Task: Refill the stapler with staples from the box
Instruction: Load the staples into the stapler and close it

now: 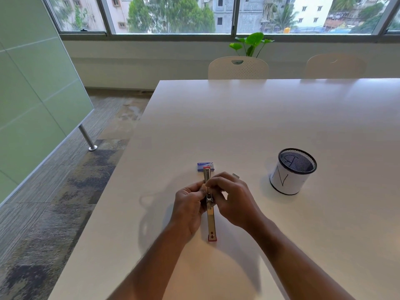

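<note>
Left hand (190,204) and right hand (232,201) both curl around the opened stapler (210,213) lying on the table (259,118); staple box (205,167) just beyond, mesh cup (292,172) to the right.

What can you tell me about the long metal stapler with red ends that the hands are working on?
The long metal stapler with red ends lies opened out flat on the white table, running from near the person toward the small blue staple box. Its silvery-gold channel shows, with a red tip at each end. The left hand and right hand pinch its middle section from either side.
</note>
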### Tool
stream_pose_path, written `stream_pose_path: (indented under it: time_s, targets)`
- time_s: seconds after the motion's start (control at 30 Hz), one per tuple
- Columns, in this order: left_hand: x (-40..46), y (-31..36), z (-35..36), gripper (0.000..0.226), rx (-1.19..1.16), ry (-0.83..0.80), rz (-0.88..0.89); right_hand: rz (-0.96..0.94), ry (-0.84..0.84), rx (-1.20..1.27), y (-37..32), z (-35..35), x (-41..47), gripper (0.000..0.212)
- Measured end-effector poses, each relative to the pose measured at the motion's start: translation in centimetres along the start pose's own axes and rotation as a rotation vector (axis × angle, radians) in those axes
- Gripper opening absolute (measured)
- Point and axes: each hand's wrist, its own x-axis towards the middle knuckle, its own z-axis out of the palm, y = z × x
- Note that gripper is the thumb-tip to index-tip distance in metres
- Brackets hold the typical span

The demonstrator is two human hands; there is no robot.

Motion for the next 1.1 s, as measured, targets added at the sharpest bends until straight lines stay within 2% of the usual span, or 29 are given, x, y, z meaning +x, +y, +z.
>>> stream_pose_path:
  time_s: [0.2,0.6,0.7,0.77,0.83,0.9,0.97,1.1]
  targets:
    - [1.2,-0.3,-0.4,0.026,-0.047,0.076,-0.013,-0.062,-0.074,0.046,-0.2,0.4,-0.6,0.018]
    - [0.6,0.0,-0.3,0.024,-0.036,0.033,-0.005,-0.050,0.018,0.143,0.3,0.0,-0.8,0.018]
    - [0.3,0.0,-0.2,0.025,-0.097,0.024,-0.019,0.049,0.128,0.078,1.5,-0.2,0.0,0.021]
    - [0.3,-0.1,-0.2,0.024,-0.116,0.036,-0.025,0.214,0.171,-0.057,2.9,-0.4,0.8,0.023]
    - [0.2,-0.1,-0.2,0.024,-0.113,0.038,-0.019,0.423,0.101,-0.193,4.6,-0.5,1.6,0.029]
    - [0.2,-0.1,-0.1,0.024,-0.110,0.039,-0.019,0.549,-0.007,-0.300,6.0,-0.6,2.1,0.035]
    - [0.2,-0.1,-0.1,0.024,-0.118,0.042,-0.019,0.573,-0.068,-0.352,6.7,-0.5,2.2,0.031]
    - [0.2,-0.1,-0.1,0.024,-0.138,0.047,-0.024,0.527,-0.042,-0.383,6.8,-0.3,1.9,0.019]
